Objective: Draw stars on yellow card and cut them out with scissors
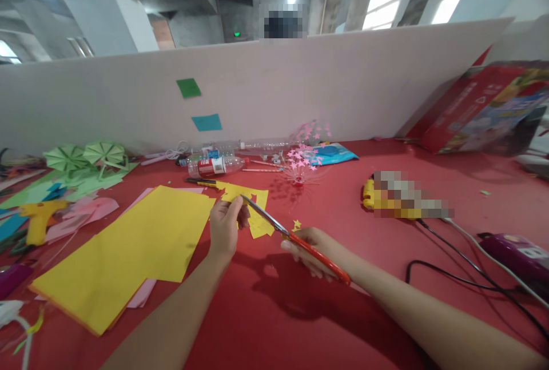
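Note:
My right hand (315, 250) grips a pair of scissors (315, 253) with red handles, blades pointing up and left. The blades look nearly together, and their tip meets the thumb of my left hand (225, 227). Thumb and fingers of that left hand are pinched on a piece of yellow paper (227, 194), whose outline partly merges with scraps behind it. Cut yellow paper scraps (260, 226) lie on the red table just past the left fingers. Small yellow paper stars (297, 225) rest beyond the scissors.
Yellow sheets (141, 244) lie at left, near a yellow glue gun (38, 218) and green folded paper wheels (86, 155). Plastic bottles (217, 166) and pink star sprays (300, 158) stand along the white partition (257, 90). Black cables (463, 284) cross the right side.

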`<state>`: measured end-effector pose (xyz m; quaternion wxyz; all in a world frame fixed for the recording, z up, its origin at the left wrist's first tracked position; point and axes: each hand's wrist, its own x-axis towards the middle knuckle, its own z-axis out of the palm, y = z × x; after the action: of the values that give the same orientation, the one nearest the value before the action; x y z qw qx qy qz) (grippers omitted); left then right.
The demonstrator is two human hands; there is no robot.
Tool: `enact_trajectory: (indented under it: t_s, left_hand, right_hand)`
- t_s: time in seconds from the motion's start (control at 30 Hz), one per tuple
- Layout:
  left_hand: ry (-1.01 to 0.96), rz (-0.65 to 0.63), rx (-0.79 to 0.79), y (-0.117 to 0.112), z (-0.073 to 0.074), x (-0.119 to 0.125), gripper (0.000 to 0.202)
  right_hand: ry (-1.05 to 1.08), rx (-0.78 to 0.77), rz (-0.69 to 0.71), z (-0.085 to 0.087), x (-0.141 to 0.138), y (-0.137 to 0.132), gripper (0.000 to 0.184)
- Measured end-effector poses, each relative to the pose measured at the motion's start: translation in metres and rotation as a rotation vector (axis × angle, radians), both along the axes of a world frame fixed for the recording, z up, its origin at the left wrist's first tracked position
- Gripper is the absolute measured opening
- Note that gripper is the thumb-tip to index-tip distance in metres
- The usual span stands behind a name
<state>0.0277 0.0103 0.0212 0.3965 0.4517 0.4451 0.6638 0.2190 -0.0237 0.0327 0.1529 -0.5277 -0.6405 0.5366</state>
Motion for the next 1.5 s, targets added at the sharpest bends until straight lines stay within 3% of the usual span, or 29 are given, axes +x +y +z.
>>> enact_trajectory:
  t_s: [0.17, 0.4, 0.7, 1.2, 1.5]
  left_hand:
    - [-0.051, 0.025, 0.027, 0.004, -0.001, -0.004, 0.023]
    - [-0.001, -0.061, 0.036, -0.002, -0.002, 0.001, 0.027]
    - [-0.085, -0.142, 0.057, -0.006, -0.006, 0.008, 0.025]
    - [-0.09, -0.12, 0.052, -0.009, -0.004, 0.01, 0.027]
    - [-0.076, -0.125, 0.046, -0.009, -0.003, 0.011, 0.027]
  right_hand:
    - [0.024, 0.041, 0.023, -0.001, 0.004, 0.002, 0.044]
    - [0.055, 0.039, 0.046, 0.0, 0.002, -0.003, 0.05]
    - [0.116, 0.077, 0.056, -0.003, -0.004, -0.012, 0.045]
    - [0.109, 0.024, 0.023, 0.002, -0.007, -0.015, 0.041]
    - [0.073, -0.038, -0.073, 0.001, -0.012, -0.017, 0.044]
